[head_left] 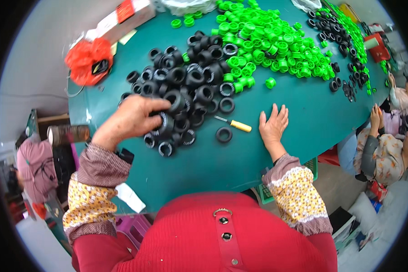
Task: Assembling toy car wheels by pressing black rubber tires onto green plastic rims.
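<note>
My left hand point(138, 117) is at the near left side of a heap of small black toy tyres point(195, 77). Its thumb and fingers are closed around a black tyre point(166, 123) at the heap's edge, partly hidden by the fingers. Flat on the green table point(204, 167), my right hand point(274, 125) lies with fingers stretched and holds nothing. Between the hands is a small screwdriver with a yellow handle point(241, 126), its tip toward the heap. A single tyre point(224, 134) lies just nearer to me than the screwdriver.
Bright green wheel hubs point(276, 41) form a large pile behind the tyres. An orange-red plastic bag point(89, 61) and a white box point(124, 20) stand at the far left. More tyres and hubs lie far right, where other people point(385, 149) sit. White paper point(130, 197) overhangs the near edge.
</note>
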Demonstrator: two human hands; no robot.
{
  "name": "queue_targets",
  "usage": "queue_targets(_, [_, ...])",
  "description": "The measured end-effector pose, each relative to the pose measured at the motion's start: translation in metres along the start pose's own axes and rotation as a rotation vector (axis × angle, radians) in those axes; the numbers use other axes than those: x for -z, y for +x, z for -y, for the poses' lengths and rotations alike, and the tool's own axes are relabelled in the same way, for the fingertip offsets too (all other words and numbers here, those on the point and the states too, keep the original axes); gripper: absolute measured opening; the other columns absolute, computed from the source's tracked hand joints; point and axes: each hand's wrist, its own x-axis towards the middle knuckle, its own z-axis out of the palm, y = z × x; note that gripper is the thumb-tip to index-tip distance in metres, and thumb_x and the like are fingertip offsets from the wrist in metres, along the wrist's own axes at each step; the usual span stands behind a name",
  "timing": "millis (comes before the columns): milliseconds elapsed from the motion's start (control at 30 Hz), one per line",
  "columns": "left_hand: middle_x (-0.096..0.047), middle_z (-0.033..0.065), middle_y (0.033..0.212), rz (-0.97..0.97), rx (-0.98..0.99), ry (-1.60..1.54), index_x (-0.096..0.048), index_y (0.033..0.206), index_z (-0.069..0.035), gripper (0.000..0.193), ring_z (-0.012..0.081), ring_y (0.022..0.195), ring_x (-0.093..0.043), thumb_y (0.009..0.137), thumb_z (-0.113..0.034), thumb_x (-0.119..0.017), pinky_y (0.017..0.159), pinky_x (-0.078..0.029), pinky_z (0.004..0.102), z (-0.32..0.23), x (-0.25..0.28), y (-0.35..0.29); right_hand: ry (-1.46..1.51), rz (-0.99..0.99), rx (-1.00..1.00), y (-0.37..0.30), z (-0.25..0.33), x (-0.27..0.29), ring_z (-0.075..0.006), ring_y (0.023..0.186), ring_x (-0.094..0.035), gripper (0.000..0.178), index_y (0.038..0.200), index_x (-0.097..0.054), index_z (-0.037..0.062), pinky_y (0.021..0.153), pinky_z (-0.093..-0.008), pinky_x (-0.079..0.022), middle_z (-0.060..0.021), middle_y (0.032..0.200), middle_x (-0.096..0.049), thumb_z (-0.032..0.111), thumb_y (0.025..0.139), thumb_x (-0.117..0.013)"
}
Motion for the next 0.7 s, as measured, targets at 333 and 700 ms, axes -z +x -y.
queue_targets(333, [-0.062,0.0167,0.085,-0.18,0.617,0.132,-0.052,0.115,-0.017,0.046,0.0326,0.079,-0.06,0.07,-0.019,-0.061,0.07,-0.048,0.0408,0.051,-0.139,-0.131,-0.016,0.313,0.135,-0.022,-0.022,0.026,-0.0387,0.128,-0.019,0.068,0.13,-0.033,0.0067,0.1,-0.05,-0.024,-0.0241,0.137,-0.022,0.042,0.077,-0.056])
queue_targets(700, [-0.061,0.0172,0.077,-0.378,0.457,0.108,-0.045,0.12,-0.013,0.051,0.0348,0.073,-0.059,0.073,-0.02,-0.061,0.065,-0.047,0.0427,0.044,-0.158,-0.133,-0.032,0.358,0.272,-0.068,-0.016,0.047,-0.0393,0.126,-0.025,0.066,0.127,-0.035,0.0021,0.098,-0.0472,-0.029,-0.0255,0.135,-0.025,0.036,0.076,-0.058])
